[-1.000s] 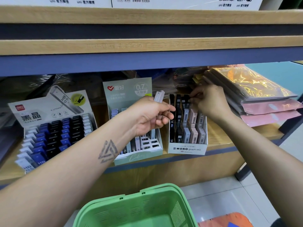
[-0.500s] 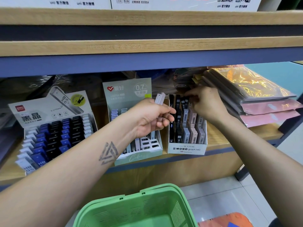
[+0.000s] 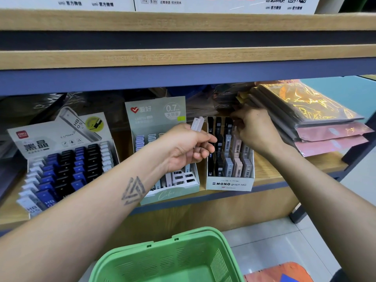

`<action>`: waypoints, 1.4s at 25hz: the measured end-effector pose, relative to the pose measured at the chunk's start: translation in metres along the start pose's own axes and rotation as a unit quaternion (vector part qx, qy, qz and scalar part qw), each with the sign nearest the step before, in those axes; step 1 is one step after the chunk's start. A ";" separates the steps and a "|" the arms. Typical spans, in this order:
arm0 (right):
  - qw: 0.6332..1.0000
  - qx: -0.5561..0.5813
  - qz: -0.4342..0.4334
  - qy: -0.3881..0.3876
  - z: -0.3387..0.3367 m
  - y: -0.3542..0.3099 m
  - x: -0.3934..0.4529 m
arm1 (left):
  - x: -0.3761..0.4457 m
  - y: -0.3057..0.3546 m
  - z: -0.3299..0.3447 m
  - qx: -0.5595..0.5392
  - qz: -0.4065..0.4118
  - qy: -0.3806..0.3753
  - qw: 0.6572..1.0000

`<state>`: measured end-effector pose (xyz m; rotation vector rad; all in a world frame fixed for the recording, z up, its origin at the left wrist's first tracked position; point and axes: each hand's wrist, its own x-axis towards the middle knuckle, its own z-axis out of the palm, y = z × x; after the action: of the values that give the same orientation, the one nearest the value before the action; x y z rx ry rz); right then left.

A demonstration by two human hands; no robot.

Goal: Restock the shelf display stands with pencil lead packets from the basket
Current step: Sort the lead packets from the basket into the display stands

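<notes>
- Left hand [image 3: 188, 148]: I read it as curled round a pale pencil lead packet [image 3: 197, 123], whose top end sticks up above the thumb; it sits in front of the green 0.7 display stand [image 3: 162, 151].
- Right hand [image 3: 253, 132]: fingers bent down into the back rows of the MONO graph MG stand [image 3: 230, 159]. Whether they pinch a packet there or only sort the rows, I cannot tell; the fingertips are hidden.
- MONO graph MG stand: white box on the shelf [image 3: 284, 171], right of the green stand. Its rows hold black, grey and pinkish packets and look mostly filled; I judge this stand close to done.
- Green 0.7 display stand: several front slots show bare white dividers; back rows carry lilac and grey packets. I judge this the main work left.
- Deli HB stand [image 3: 61, 159]: far left, rows of blue, black and white packets, looks full.
- Basket [image 3: 173, 259]: green, below the shelf edge, near the floor. The part I see shows no packets; the rest is out of frame, so remaining stock is unknown.
- Shiny flat pouches [image 3: 317, 119]: stacked at the right end of the shelf, just beside the right hand.
- Progress, as I judge it: mid-task, one packet in hand yet to be slotted.
</notes>
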<state>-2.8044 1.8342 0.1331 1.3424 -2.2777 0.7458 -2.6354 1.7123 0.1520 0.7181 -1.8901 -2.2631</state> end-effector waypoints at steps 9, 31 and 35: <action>0.863 0.465 0.082 -0.178 -0.022 -0.032 -0.002 | -0.003 -0.005 0.011 -0.039 -0.025 -0.060 0.997; 0.716 0.620 0.303 -0.108 -0.056 -0.007 -0.022 | -0.001 -0.001 0.012 -0.112 -0.047 -0.026 0.992; 0.700 0.646 0.294 -0.073 -0.046 -0.027 -0.021 | 0.000 -0.003 0.023 -0.164 0.016 -0.027 0.986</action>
<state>-2.7676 1.8659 0.1639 0.9626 -2.1928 2.9143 -2.6442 1.7337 0.1519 0.5769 -1.4790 -2.5079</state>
